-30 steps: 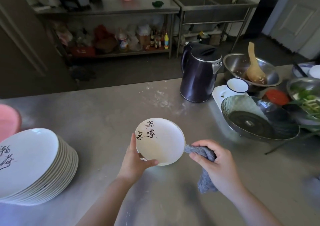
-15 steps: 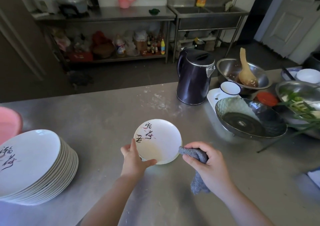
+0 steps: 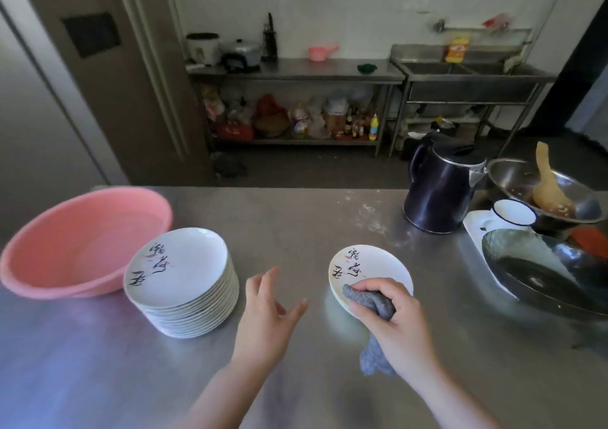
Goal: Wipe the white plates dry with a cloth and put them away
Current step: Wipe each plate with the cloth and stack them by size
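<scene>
Nearby, plate stack (image 3: 179, 274) flanks pink basin (image 3: 65, 241); kettle (image 3: 439, 195) beyond.

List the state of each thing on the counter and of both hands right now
Single plate: on the counter, right hand on its near edge.
Grey cloth: bunched in the right hand, against the plate.
Left hand: open, holding nothing.
Plate stack: upright, untouched.
Pink basin: tilted, beside the stack.
Kettle: lid shut.
</scene>
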Demonstrator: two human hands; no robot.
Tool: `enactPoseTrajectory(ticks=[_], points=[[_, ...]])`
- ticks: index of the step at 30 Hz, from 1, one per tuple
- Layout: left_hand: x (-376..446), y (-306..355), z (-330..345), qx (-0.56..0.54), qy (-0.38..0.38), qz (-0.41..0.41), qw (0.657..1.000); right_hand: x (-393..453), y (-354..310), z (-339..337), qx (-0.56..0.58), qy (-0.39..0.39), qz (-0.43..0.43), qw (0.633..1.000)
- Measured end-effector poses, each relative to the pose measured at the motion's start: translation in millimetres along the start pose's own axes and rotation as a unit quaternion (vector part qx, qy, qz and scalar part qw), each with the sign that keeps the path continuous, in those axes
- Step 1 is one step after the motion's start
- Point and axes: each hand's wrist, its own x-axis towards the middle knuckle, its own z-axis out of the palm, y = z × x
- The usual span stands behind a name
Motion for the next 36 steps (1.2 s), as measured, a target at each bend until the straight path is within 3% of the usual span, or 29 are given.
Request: enactPoseTrajectory(ticks=[9, 18, 22, 36], points=[[-21, -66, -102, -0.014, 0.097, -0.041, 0.994, -5, -34, 105, 0.019, -0.096, -0.045, 0.994], [6, -125, -174, 0.012, 0.153, -0.154, 0.976, 0, -58, 172, 0.028, -0.115, -0.042, 0.992], [26, -139, -182, 0.017, 0.132, -0.224, 0.965, 0, -59, 179, 0.010, -0.106, -0.040, 0.994], [48, -142, -175, -0.028, 0.146, -0.257, 0.955, -9, -52, 180, -0.017, -0.080, -0.016, 0.997]])
